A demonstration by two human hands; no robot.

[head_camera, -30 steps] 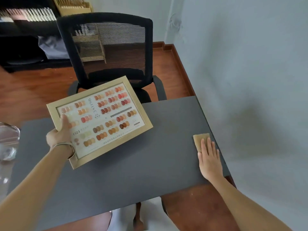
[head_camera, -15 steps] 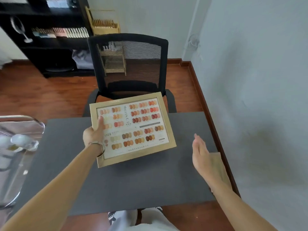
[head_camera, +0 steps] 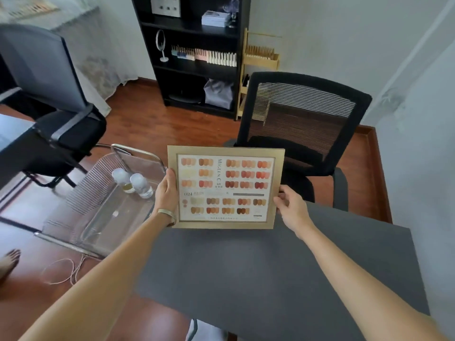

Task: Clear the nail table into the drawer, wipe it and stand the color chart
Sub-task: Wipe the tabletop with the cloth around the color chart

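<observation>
A gold-framed color chart (head_camera: pixel 225 188) with rows of orange and brown nail swatches is held nearly upright above the far left part of the dark grey nail table (head_camera: pixel 270 271). My left hand (head_camera: pixel 167 190) grips the frame's left edge. My right hand (head_camera: pixel 290 205) holds the frame's right edge low down. The wiping cloth is out of sight.
A clear acrylic trolley (head_camera: pixel 103 200) with two small bottles (head_camera: pixel 134 182) stands left of the table. A black mesh chair (head_camera: pixel 300 134) faces the table's far side. A black shelf unit (head_camera: pixel 194 52) stands against the back wall. A cable (head_camera: pixel 64 269) lies on the floor.
My right hand left the cloth at the table's right edge and took hold of the chart's right side. The chart has tipped up toward upright, and the view has swung left.
</observation>
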